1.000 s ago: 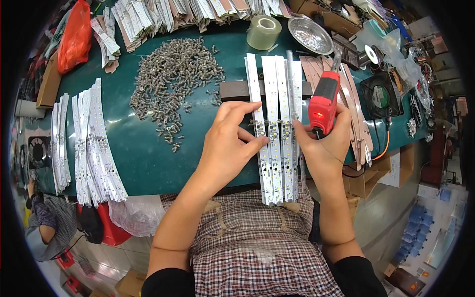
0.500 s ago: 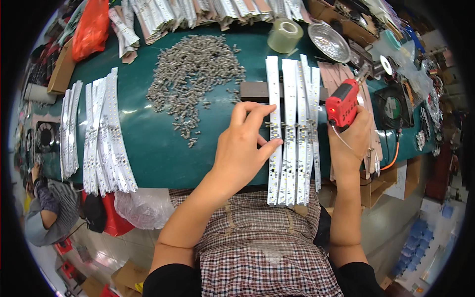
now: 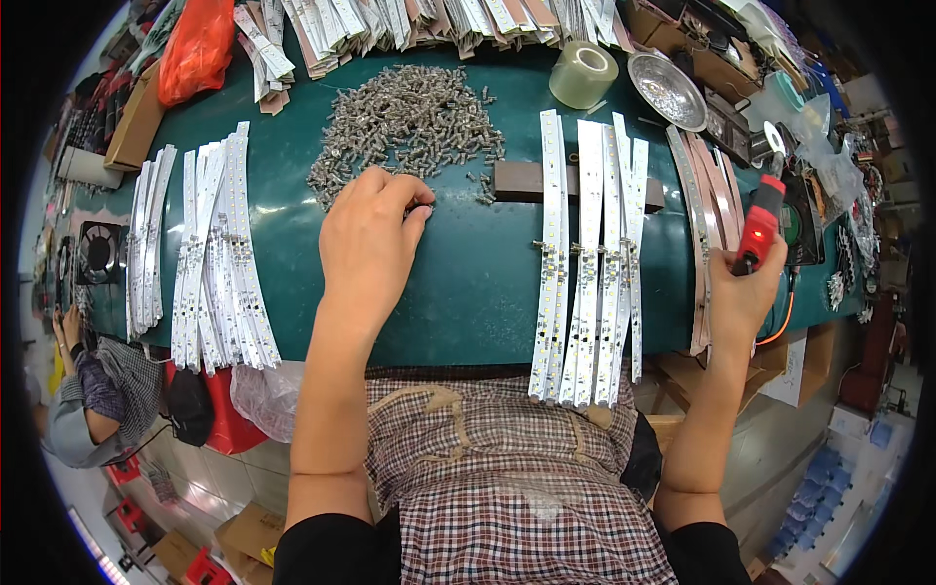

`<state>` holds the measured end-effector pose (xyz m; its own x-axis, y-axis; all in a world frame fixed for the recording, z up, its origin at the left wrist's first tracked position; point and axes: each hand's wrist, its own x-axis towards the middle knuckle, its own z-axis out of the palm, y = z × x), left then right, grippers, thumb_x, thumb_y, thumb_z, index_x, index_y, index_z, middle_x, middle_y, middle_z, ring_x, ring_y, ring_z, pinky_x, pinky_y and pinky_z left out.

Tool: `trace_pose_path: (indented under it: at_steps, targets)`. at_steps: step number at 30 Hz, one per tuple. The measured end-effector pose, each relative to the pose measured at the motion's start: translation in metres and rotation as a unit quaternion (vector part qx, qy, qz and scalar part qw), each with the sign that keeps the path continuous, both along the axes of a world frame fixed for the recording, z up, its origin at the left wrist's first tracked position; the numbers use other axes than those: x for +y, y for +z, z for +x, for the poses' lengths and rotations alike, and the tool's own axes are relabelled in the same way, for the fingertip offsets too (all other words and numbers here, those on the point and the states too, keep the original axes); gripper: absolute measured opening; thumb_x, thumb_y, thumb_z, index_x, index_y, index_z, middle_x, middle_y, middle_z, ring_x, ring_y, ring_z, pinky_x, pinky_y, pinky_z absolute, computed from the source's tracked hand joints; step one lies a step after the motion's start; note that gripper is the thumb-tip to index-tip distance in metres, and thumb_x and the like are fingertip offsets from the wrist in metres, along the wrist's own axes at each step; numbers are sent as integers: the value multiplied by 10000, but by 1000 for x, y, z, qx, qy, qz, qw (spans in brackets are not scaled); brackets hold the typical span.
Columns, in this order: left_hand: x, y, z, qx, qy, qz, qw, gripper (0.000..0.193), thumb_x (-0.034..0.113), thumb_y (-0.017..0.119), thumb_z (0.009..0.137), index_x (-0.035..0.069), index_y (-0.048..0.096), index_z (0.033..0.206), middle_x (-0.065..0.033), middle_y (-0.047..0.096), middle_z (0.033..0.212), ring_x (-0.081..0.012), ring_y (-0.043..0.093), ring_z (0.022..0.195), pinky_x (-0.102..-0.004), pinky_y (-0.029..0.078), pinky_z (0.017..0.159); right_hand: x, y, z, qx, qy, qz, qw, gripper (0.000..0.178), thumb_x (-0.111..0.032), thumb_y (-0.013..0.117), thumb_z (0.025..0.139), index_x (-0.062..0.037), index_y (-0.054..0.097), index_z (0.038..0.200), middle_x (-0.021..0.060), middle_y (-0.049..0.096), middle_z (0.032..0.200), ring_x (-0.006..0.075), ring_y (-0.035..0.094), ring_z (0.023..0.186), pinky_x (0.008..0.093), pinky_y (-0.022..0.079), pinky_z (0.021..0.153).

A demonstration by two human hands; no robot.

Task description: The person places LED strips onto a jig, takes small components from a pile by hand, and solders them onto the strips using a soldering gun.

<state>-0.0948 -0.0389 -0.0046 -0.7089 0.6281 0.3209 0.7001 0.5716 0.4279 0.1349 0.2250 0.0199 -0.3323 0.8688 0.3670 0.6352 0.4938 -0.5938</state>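
Observation:
My left hand is at the near edge of a heap of small grey metal-cased components, thumb and forefinger pinched together. Whatever is between those fingertips is too small to make out. In my right hand is a red soldering gun, wrapped by the fingers and pointing away from me, beside a spool of solder. Between my hands, several white LED circuit strips lie side by side, their far parts across a dark brown block. Small parts with thin leads sit across the strips near mid-length.
More LED strips lie at left, and further bundles line the back. A clear tape roll and a metal dish stand at back right. Pinkish strips lie near my right hand. Another person works at far left.
My left hand has left the LED strips and moved left to the component heap. My right hand has carried the soldering gun right, away from the strips toward the solder spool.

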Motion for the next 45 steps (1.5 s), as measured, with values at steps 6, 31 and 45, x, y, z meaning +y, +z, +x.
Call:
trace_pose_path:
  at_steps: [6,31,45]
  targets:
    - [4,6,-10,4,-62,-21,998,120,66,720,785,48,644,875,-77,586,836,-264,592,799,-375,465,725,9,14,19,35,16,24,999,466,34,704,744,-15,490,1156,78,583,923,139,562,783,276,474,699]
    - [43,30,66,-688,-133,302,646,144,54,698,879,-22,659,994,-146,718,953,-149,694,804,-257,584,707,-70,69,17,284,141,-222,922,539,147,737,721,-6,495,1178,48,534,1011,120,605,826,276,510,786]
    - [52,30,94,-722,-136,342,586,208,59,725,866,19,606,1032,-85,700,928,-146,691,813,-263,572,702,-97,57,1,195,244,-392,865,481,54,710,828,43,436,1223,49,606,909,60,579,775,202,467,694]
